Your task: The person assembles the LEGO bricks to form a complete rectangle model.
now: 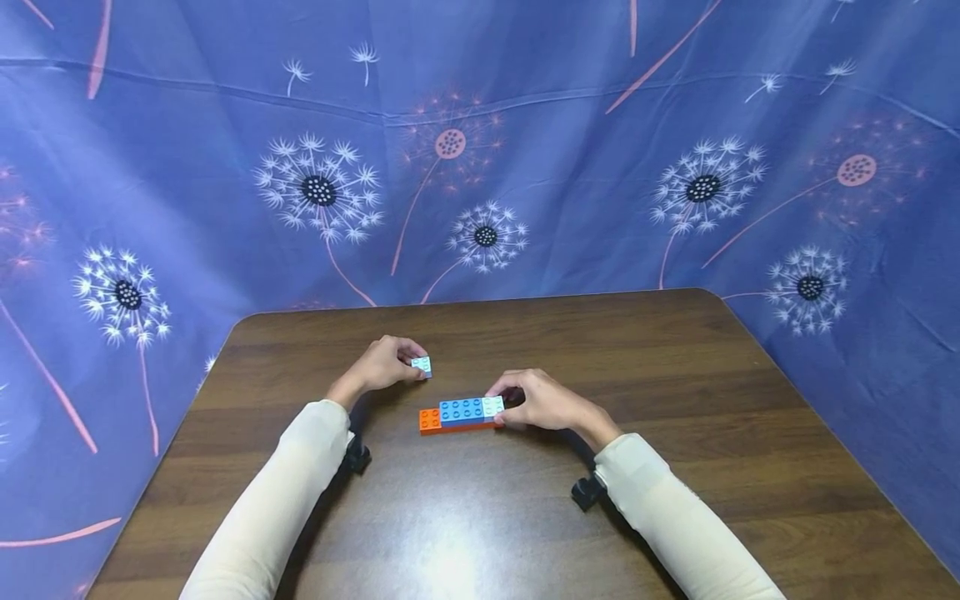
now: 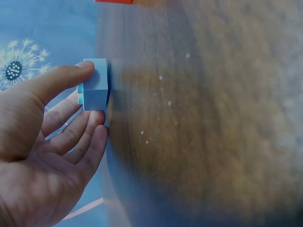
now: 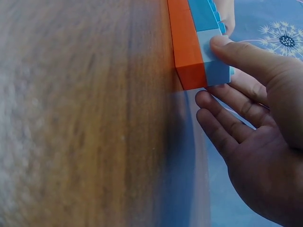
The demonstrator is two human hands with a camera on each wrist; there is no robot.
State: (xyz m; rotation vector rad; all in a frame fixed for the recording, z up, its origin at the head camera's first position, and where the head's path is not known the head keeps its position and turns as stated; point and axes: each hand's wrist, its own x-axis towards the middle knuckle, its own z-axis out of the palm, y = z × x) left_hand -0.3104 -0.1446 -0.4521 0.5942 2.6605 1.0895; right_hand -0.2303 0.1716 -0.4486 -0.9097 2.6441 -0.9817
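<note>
A long orange brick (image 1: 430, 422) lies on the table, with a blue brick (image 1: 461, 409) on its middle part and a light blue brick (image 1: 491, 406) on its right end. My right hand (image 1: 546, 402) pinches that right-end light blue brick between thumb and fingers; in the right wrist view the thumb presses its side, just above the orange brick (image 3: 189, 52). Farther back and to the left, my left hand (image 1: 384, 363) pinches a second small light blue brick (image 2: 96, 85) by its sides, low at the tabletop. The orange brick's left-end studs are uncovered.
The brown wooden table (image 1: 675, 367) has rounded far corners. Behind it hangs a blue cloth (image 1: 570, 167) printed with dandelions. A black wrist camera (image 1: 358, 456) sits under the left sleeve, another black camera (image 1: 587, 492) under the right.
</note>
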